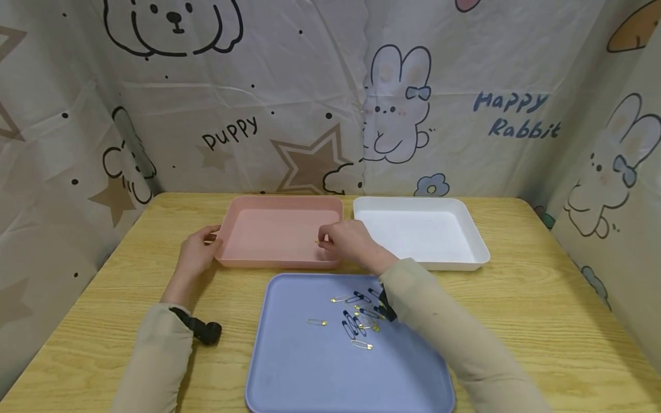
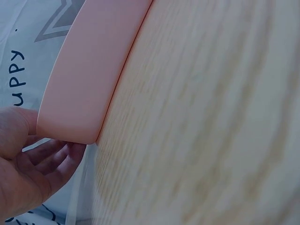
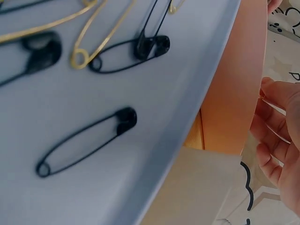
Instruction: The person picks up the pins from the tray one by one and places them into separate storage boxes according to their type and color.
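Note:
My left hand (image 1: 195,252) grips the left end of a pink tray (image 1: 268,232); in the left wrist view its thumb is at the rim and its fingers lie against the end wall. Over the right part of that tray, my right hand (image 1: 353,240) pinches a small gold safety pin (image 1: 317,241) between thumb and fingertips. Most of the pin is hidden by the fingers. On the blue tray (image 1: 310,373) nearer to me lie several black safety pins (image 3: 86,143) and gold safety pins (image 1: 317,322), partly overlapping in a loose cluster.
A white tray (image 1: 418,235) stands to the right of the pink one, under my right wrist. All three trays rest on a wooden table (image 1: 527,298). A printed curtain (image 1: 310,86) hangs behind the table and along its sides.

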{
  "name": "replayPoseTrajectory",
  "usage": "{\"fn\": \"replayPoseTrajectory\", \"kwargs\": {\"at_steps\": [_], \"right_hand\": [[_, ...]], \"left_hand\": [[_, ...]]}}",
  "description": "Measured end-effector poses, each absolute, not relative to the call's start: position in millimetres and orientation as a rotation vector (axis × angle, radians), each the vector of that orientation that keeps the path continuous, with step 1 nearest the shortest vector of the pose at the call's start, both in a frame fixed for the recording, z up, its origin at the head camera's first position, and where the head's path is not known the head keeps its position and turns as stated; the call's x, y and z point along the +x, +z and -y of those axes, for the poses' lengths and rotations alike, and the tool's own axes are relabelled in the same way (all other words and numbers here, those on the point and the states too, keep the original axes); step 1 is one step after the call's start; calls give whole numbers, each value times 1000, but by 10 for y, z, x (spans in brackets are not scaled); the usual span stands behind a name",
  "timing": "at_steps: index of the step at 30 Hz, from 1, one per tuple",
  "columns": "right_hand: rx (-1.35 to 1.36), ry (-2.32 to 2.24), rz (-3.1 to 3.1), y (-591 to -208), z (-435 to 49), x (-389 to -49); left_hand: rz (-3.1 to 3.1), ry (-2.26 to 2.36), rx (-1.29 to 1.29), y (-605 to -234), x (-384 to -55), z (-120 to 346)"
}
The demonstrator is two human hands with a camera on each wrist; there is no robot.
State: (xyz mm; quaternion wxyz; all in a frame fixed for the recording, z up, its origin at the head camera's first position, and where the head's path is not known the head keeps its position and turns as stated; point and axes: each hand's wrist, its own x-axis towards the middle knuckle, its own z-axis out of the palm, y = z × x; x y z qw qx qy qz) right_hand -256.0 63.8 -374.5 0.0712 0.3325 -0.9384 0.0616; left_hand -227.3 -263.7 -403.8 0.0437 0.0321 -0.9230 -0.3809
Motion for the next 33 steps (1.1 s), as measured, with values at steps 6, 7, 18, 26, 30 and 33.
{"fn": "replayPoseTrajectory", "kwargs": {"at_steps": [6, 7, 18, 26, 30, 33], "right_hand": [[987, 171, 2843, -3729, -598, -2552], [987, 174, 2849, -3724, -593, -2548], [1005, 195, 2865, -3688, -618, -2503], [1036, 206, 2874, -3688, -656, -2463], [1048, 206, 2882, -3691, -672, -2424], [1056, 223, 2875, -3685, -685, -2377]], "left_hand": [[2827, -1163, 108, -4034, -2272, 2630], [2828, -1166, 112, -4030, -2271, 2628], [2823, -1166, 102, -4009, -2293, 2633], [2826, -1159, 94, -4018, -2285, 2634], [2822, -1174, 105, -4026, -2273, 2627], [2819, -1186, 114, -4030, -2266, 2625]]}}
